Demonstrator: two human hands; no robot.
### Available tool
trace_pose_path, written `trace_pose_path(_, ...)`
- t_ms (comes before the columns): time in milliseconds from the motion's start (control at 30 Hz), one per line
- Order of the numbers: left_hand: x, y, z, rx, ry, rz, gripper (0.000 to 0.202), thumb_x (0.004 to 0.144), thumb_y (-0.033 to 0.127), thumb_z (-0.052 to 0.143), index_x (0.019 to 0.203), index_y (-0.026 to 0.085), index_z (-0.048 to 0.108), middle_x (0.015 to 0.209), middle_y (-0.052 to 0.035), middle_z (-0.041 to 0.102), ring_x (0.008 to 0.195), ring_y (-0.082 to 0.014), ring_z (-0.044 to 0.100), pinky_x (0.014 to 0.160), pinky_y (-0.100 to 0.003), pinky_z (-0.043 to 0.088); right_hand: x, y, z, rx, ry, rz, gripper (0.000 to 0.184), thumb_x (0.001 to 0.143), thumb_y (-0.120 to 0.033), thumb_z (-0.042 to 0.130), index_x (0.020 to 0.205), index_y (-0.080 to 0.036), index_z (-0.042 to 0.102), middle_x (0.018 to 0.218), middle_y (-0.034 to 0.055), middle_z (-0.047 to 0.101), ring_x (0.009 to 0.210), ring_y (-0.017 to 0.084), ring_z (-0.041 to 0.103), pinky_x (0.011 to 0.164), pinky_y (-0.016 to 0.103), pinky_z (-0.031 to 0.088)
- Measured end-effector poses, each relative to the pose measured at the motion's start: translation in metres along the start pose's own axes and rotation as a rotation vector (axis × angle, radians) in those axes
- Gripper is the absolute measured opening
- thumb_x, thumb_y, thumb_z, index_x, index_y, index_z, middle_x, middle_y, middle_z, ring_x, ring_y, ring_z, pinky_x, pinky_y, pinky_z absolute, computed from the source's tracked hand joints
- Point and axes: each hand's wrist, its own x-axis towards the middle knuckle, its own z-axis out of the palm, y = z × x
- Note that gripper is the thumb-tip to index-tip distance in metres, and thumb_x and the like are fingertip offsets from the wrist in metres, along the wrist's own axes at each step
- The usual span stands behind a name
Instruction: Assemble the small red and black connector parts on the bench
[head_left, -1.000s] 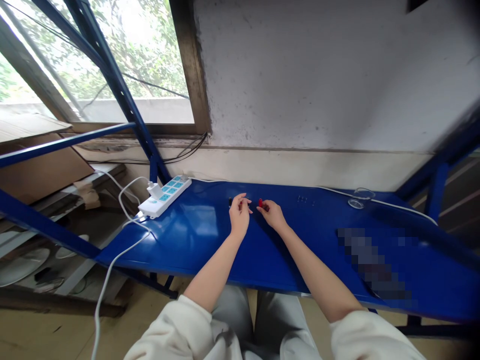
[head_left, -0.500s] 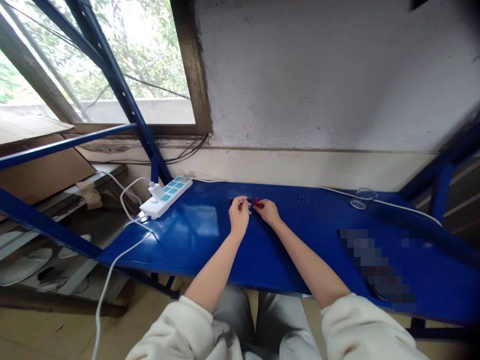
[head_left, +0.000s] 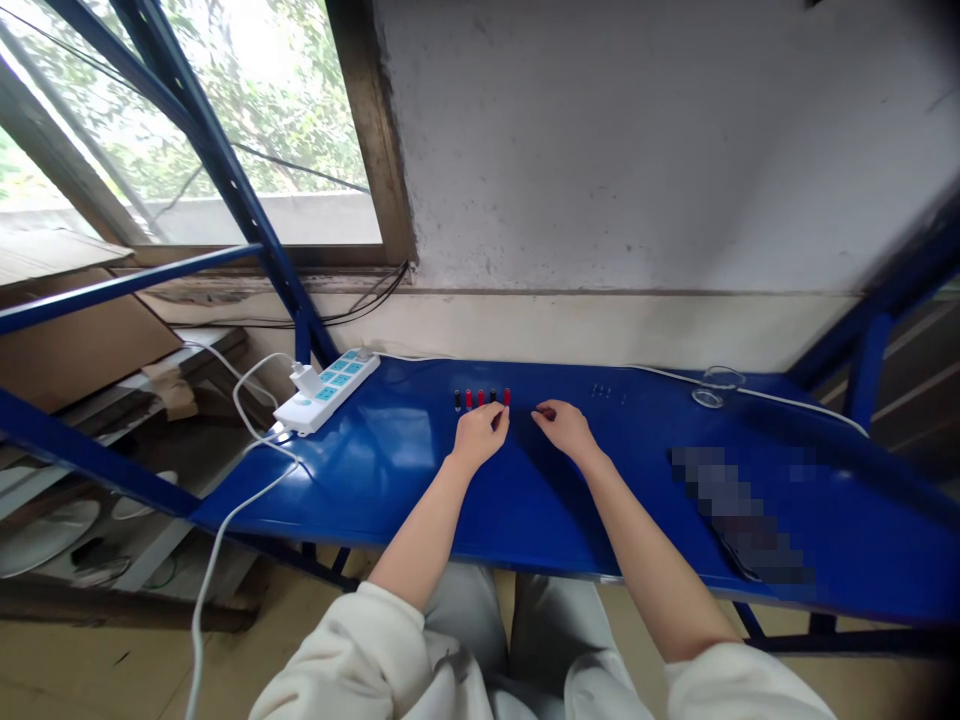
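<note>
My left hand (head_left: pixel 480 436) is over the blue table, its thumb and fingertip pinched at the lower end of a small red cylinder (head_left: pixel 507 397) that points upward. In a row just beyond that hand are small black and red cylinders, among them a black one (head_left: pixel 457 400) at the left end and a red one (head_left: pixel 469 399) beside it. Some of their lower ends are hidden behind my fingers. My right hand (head_left: pixel 568 430) hovers to the right, fingers loosely curled and apart, with nothing visible in them. Beyond it lie several tiny clear or metallic pieces (head_left: pixel 602 391), too small to name.
On the blue table (head_left: pixel 390 505), a white power strip (head_left: pixel 330 392) with a plug sits at the left. A coiled clear-and-white cable (head_left: pixel 709 398) lies at the back right. A blurred-out dark object (head_left: pixel 742 515) rests at the front right. Blue frame posts flank the table.
My right hand has let go of the red cylinder and moved right. The left hand has turned to pinch a red cylinder, uncovering the row. The view has shifted slightly.
</note>
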Motion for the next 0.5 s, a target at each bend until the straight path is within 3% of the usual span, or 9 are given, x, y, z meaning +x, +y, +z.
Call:
trace_pose_path(167, 0.0002, -0.0033, 0.0001, -0.001, -0.003, -0.002, 0.028, 0.085, 0.03, 0.038, 0.073, 0.019, 0.06, 0.058, -0.0013, 0.055, 0.051, -0.0108, 0.049, 0.05, -0.021, 0.033, -0.0077, 0.0026, -0.0026, -0.026, 0.097, -0.039, 0.02, 0.08, -0.028, 0.045, 0.085, -0.019, 0.063, 0.079, 0.005, 0.066, 0.071, 0.018, 0.06, 0.065, 0.03, 0.042)
trace_pose_path(500, -0.0006, -0.0037, 0.001, 0.006, -0.012, 0.01, 0.029, 0.086, 0.03, 0.037, 0.072, 0.018, 0.06, 0.057, -0.0008, 0.055, 0.05, -0.0104, 0.049, 0.05, -0.02, 0.032, -0.0082, -0.0005, -0.0033, -0.052, 0.116, -0.119, 0.022, 0.08, -0.024, 0.042, 0.083, -0.019, 0.063, 0.077, 0.0049, 0.064, 0.07, 0.017, 0.059, 0.065, 0.028, 0.042)
